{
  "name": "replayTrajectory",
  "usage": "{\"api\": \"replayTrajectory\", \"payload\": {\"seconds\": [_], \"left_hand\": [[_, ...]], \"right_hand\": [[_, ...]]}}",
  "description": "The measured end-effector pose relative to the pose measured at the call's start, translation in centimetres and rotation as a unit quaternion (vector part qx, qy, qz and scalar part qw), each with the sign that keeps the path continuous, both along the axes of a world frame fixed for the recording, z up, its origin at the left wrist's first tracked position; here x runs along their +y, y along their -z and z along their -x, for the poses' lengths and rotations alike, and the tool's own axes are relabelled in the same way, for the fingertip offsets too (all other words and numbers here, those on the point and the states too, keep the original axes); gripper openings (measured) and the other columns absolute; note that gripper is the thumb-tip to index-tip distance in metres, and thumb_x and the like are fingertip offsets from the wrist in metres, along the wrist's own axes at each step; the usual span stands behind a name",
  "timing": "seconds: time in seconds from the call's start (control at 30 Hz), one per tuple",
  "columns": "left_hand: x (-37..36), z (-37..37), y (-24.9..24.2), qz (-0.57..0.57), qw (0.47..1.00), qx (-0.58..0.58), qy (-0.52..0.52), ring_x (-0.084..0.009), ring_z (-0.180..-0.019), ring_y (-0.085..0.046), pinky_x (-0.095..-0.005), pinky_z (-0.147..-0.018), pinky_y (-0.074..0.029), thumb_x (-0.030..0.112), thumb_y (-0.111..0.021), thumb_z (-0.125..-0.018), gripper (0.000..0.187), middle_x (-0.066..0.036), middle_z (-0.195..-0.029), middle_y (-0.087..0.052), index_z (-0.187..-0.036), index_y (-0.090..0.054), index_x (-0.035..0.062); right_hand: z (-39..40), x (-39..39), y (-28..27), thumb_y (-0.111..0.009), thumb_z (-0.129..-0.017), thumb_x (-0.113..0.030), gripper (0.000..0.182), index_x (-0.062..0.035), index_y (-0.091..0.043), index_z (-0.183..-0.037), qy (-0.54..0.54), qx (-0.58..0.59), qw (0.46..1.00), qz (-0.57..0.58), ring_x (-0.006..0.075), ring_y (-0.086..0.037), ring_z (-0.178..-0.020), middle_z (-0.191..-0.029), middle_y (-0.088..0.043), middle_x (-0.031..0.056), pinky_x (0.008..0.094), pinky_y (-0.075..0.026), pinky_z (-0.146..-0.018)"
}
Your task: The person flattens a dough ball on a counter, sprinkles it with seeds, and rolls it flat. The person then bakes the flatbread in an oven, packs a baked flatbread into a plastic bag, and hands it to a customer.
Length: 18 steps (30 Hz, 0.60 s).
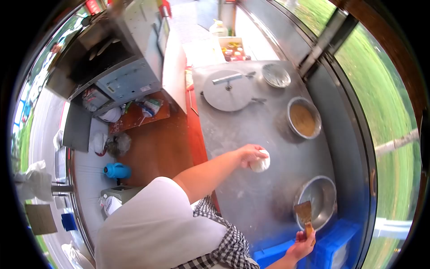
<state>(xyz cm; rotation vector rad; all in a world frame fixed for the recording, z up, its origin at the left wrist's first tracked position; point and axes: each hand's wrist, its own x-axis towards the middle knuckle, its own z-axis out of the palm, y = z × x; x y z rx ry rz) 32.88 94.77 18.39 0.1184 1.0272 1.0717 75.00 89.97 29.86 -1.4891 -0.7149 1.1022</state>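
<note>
White dough ball sits mid-counter; our left hand w/ arm stretched out, fingers curled over its top. Right hand, low & bent in, fingers wrapped on a scraper handle, blade over the empty steel bowl

White shirt (checked apron)
</note>
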Motion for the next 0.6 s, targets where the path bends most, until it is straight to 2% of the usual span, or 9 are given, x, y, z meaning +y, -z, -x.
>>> {"api": "replayTrajectory", "payload": {"seconds": [0.07,0.17,0.2,0.23,0.27,0.33,0.4,0.5,0.6], "left_hand": [[0.3,0.4,-0.1,0.009,1.0,0.01,0.012,-0.0243,-0.108,-0.07,-0.0513,-0.088,-0.06,0.022,-0.086,-0.086,0.047,-0.005,-0.118,-0.069,-0.126,-0.061,0.0152],[-0.1,0.6,-0.7,0.058,0.998,0.021,-0.001,-0.0257,-0.108,-0.07,-0.051,-0.085,-0.061,0.024,-0.086,-0.087,0.045,-0.006,-0.117,-0.069,-0.123,-0.062,0.0154],[0.2,0.3,1.0,0.062,0.997,0.043,-0.005,-0.0263,-0.108,-0.07,-0.0517,-0.084,-0.061,0.024,-0.086,-0.087,0.046,-0.007,-0.117,-0.069,-0.125,-0.062,0.0141],[0.2,-0.2,3.1,0.066,0.996,0.063,-0.008,-0.0269,-0.107,-0.071,-0.0525,-0.083,-0.06,0.023,-0.085,-0.087,0.047,-0.009,-0.117,-0.07,-0.127,-0.062,0.0129],[-0.6,-0.7,4.2,0.051,0.983,0.175,0.014,-0.0286,-0.112,-0.069,-0.0519,-0.087,-0.058,0.023,-0.084,-0.086,0.048,-0.01,-0.12,-0.069,-0.128,-0.062,0.0133],[-1.8,-0.8,4.7,0.015,0.923,0.379,0.065,-0.0309,-0.119,-0.066,-0.0511,-0.093,-0.055,0.024,-0.081,-0.086,0.05,-0.012,-0.125,-0.067,-0.13,-0.062,0.0142],[-3.5,-0.9,3.4,-0.025,0.824,0.553,0.12,-0.0324,-0.123,-0.063,-0.0505,-0.096,-0.053,0.024,-0.078,-0.086,0.049,-0.013,-0.128,-0.064,-0.132,-0.061,0.0153],[-4.8,-0.8,1.3,-0.05,0.747,0.641,0.168,-0.0349,-0.129,-0.057,-0.0485,-0.104,-0.048,0.026,-0.072,-0.088,0.049,-0.013,-0.132,-0.06,-0.134,-0.061,0.0146],[-5.2,-0.3,0.6,-0.026,0.737,0.639,0.221,-0.0326,-0.13,-0.056,-0.0487,-0.11,-0.044,0.029,-0.071,-0.091,0.049,-0.011,-0.134,-0.057,-0.136,-0.062,0.0144]], "right_hand": [[2.3,0.3,0.7,-0.069,-0.102,-0.037,0.031,-0.0071,-0.071,-0.11,-0.014,-0.005,1.0,0.026,0.0105,-0.063,-0.072,-0.092,-0.07,0.0026,0.0245,-0.054,-0.065],[6.8,1.8,0.4,-0.075,-0.095,-0.03,0.036,0.0009,-0.072,-0.112,-0.13,-0.025,0.991,0.003,0.0226,-0.069,-0.072,-0.098,-0.075,0.0133,0.034,-0.059,-0.07],[9.2,1.8,-0.4,-0.074,-0.096,-0.029,0.033,0.0003,-0.073,-0.111,-0.129,-0.024,0.991,-0.006,0.0218,-0.068,-0.071,-0.097,-0.075,0.0128,0.0325,-0.056,-0.062],[10.7,2.2,-0.5,-0.074,-0.096,-0.028,0.032,0.0002,-0.073,-0.111,-0.124,-0.011,0.992,-0.004,0.0213,-0.068,-0.071,-0.095,-0.074,0.0123,0.0319,-0.055,-0.061],[11.7,2.6,-0.5,-0.074,-0.096,-0.028,0.031,0.0001,-0.073,-0.11,-0.117,0.0,0.993,-0.001,0.0208,-0.068,-0.072,-0.094,-0.074,0.0117,0.0313,-0.054,-0.061],[13.7,3.0,-1.1,-0.073,-0.096,-0.025,0.028,0.0001,-0.073,-0.11,-0.123,0.017,0.992,-0.006,0.0183,-0.067,-0.071,-0.089,-0.073,0.0092,0.0285,-0.053,-0.06],[15.0,3.2,-2.0,-0.073,-0.096,-0.023,0.027,0.0,-0.074,-0.109,-0.157,0.022,0.987,-0.011,0.0169,-0.065,-0.069,-0.088,-0.072,0.0083,0.0274,-0.053,-0.06],[15.7,2.8,-3.0,-0.072,-0.094,-0.021,0.022,-0.0014,-0.075,-0.105,-0.174,0.009,0.985,-0.007,0.0145,-0.061,-0.065,-0.084,-0.07,0.0059,0.0253,-0.051,-0.059],[15.7,3.4,-2.9,-0.073,-0.094,-0.021,0.022,-0.0022,-0.075,-0.105,-0.181,0.003,0.983,-0.006,0.0143,-0.06,-0.064,-0.082,-0.069,0.005,0.0253,-0.05,-0.057]]}}
